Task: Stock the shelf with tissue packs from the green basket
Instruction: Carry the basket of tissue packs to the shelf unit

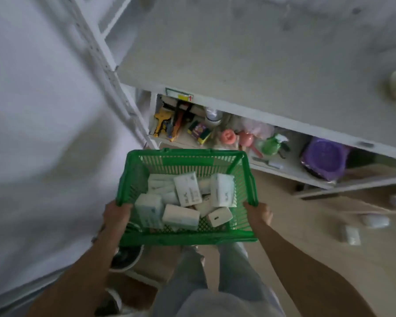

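Green basket (pixel 183 239) at frame centre, held by both sides to keep it level, so loose tissue packs (pixel 187 190) stay inside; left hand (pixel 116 216) grip clamped on left rim, right hand (pixel 258 213) on right rim; bare shelf (pixel 238 65) upper centre, likely target; no pack lifted yet

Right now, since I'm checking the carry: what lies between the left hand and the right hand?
The green basket with tissue packs inside, gripped by the left hand and right hand at its sides; head view.
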